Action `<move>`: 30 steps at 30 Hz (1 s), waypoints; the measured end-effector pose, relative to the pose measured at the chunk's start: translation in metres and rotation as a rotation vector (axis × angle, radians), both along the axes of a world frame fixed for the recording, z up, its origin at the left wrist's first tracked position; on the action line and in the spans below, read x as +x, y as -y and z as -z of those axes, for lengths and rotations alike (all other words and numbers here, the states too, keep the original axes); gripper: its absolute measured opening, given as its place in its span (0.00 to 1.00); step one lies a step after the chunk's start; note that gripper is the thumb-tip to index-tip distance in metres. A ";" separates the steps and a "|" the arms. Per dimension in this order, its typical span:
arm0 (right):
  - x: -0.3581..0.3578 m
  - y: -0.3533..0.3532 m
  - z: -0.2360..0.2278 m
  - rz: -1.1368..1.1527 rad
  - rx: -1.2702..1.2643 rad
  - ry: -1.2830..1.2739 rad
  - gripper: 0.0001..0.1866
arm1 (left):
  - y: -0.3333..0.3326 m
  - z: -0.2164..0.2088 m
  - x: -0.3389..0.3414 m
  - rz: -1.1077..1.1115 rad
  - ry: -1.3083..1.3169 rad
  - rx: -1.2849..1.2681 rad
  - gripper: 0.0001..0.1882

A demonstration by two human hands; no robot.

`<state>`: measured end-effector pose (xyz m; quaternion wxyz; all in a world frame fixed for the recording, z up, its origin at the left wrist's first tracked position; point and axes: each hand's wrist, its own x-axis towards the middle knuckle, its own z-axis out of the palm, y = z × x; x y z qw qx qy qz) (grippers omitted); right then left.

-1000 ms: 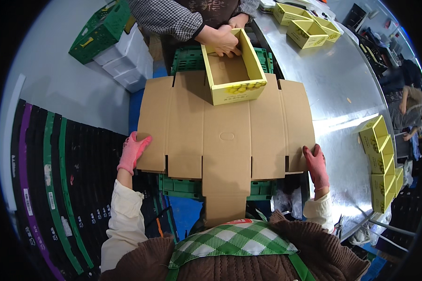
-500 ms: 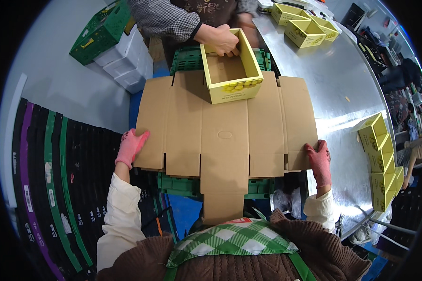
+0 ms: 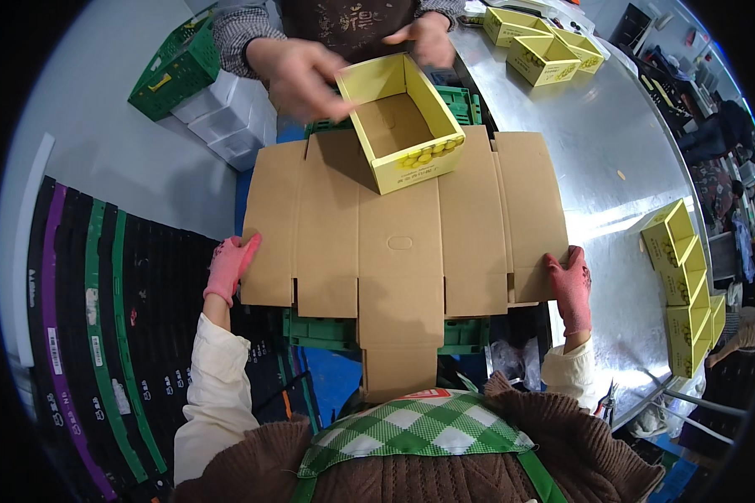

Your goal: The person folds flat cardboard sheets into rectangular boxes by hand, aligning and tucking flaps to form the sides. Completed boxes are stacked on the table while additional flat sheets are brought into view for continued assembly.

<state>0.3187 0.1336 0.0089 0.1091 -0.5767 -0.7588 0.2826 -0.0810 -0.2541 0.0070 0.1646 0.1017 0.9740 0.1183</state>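
Note:
A flat, creased cardboard blank (image 3: 327, 218) with slots and flaps lies across a green crate (image 3: 465, 334). My left hand (image 3: 229, 267), in a pink glove, is closed on the blank's left edge. At the opposite edge my right hand (image 3: 572, 287), in a matching glove, grips the cardboard; its thumb shows on top and the other fingers are partly hidden. An open yellow box (image 3: 419, 170) with fruit printed on its front rests on the blank's far part, slightly turned. Beside it, a co-worker's hand (image 3: 298, 80) is blurred by motion, and their other hand (image 3: 428, 38) hovers behind.
On the right, a steel table (image 3: 612, 159) carries yellow boxes (image 3: 545, 60) at its far end and several more (image 3: 686, 293) along its side. Stacked black crates (image 3: 168, 293) stand at left. Pliers (image 3: 606, 402) sit by the table's near corner. A green basket (image 3: 172, 63) tops white boxes (image 3: 227, 117).
The co-worker's hand has come out of the yellow box and moved left; their other hand now shows apart from it. The box has turned slightly. My hands keep nearly the same places.

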 end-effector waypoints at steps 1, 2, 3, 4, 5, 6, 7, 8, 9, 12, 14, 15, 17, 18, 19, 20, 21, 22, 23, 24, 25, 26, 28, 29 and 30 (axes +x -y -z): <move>0.000 0.000 0.000 -0.001 0.004 -0.001 0.25 | 0.002 0.001 -0.001 0.001 -0.011 0.019 0.34; 0.001 -0.001 0.001 -0.002 0.009 0.001 0.25 | 0.001 0.002 0.002 0.002 -0.019 0.040 0.34; 0.001 -0.001 0.001 -0.002 0.010 0.007 0.25 | 0.000 0.003 0.004 0.002 -0.027 0.060 0.34; 0.001 -0.001 0.002 -0.002 0.011 0.012 0.25 | -0.001 0.001 0.006 -0.009 -0.049 0.056 0.33; 0.001 -0.002 0.002 -0.003 0.013 0.018 0.25 | -0.003 -0.001 0.008 -0.020 -0.070 0.053 0.32; 0.002 -0.003 0.003 -0.003 0.008 0.020 0.25 | -0.005 -0.005 0.010 -0.032 -0.092 0.049 0.32; 0.003 -0.004 0.005 -0.003 0.004 0.021 0.25 | -0.008 -0.009 0.013 -0.028 -0.124 0.042 0.31; 0.004 -0.004 0.007 -0.001 -0.002 0.023 0.26 | -0.011 -0.014 0.017 -0.022 -0.156 0.034 0.30; 0.005 -0.004 0.008 -0.001 -0.008 0.017 0.26 | -0.012 -0.017 0.019 -0.016 -0.187 0.027 0.30; 0.005 -0.003 0.009 -0.004 -0.017 0.014 0.26 | -0.010 -0.025 0.020 -0.017 -0.224 0.078 0.29; 0.004 -0.002 0.006 -0.008 -0.011 0.034 0.27 | -0.008 -0.025 0.018 0.003 -0.240 0.086 0.29; 0.003 -0.003 0.006 -0.008 -0.004 0.043 0.27 | -0.008 -0.026 0.017 0.013 -0.249 0.091 0.29; 0.002 -0.003 0.005 -0.007 0.010 0.059 0.27 | -0.013 -0.035 0.020 0.009 -0.240 0.093 0.29; 0.002 -0.003 0.004 -0.006 0.007 0.052 0.27 | -0.017 -0.039 0.024 0.008 -0.236 0.094 0.28; 0.001 -0.002 0.003 -0.005 0.004 0.046 0.27 | -0.022 -0.040 0.026 0.015 -0.221 0.080 0.28; 0.002 -0.002 0.003 -0.002 0.002 0.039 0.27 | -0.027 -0.042 0.028 0.023 -0.206 0.066 0.28; 0.002 -0.003 0.003 -0.001 0.008 0.045 0.27 | -0.031 -0.042 0.029 0.031 -0.191 0.053 0.28; 0.003 -0.003 0.004 0.001 0.014 0.051 0.27 | -0.033 -0.039 0.030 0.054 -0.182 0.087 0.28; 0.002 -0.003 0.004 0.000 0.020 0.056 0.26 | -0.033 -0.033 0.028 0.075 -0.174 0.120 0.28; 0.001 -0.002 0.004 0.002 0.005 0.043 0.26 | -0.033 -0.027 0.027 0.096 -0.166 0.154 0.28; 0.001 -0.001 0.003 0.004 -0.009 0.030 0.26 | -0.030 -0.022 0.025 0.090 -0.194 0.140 0.28; 0.003 -0.001 0.003 0.008 -0.023 0.018 0.26 | -0.029 -0.017 0.023 0.086 -0.221 0.128 0.28; 0.004 -0.002 0.006 0.007 -0.004 0.038 0.26 | -0.026 -0.009 0.020 0.088 -0.252 0.113 0.28; 0.005 -0.001 0.007 0.007 0.005 0.049 0.26 | -0.026 -0.008 0.020 0.095 -0.256 0.111 0.28; 0.005 -0.001 0.007 0.013 -0.007 0.035 0.26 | -0.026 -0.009 0.021 0.101 -0.261 0.109 0.29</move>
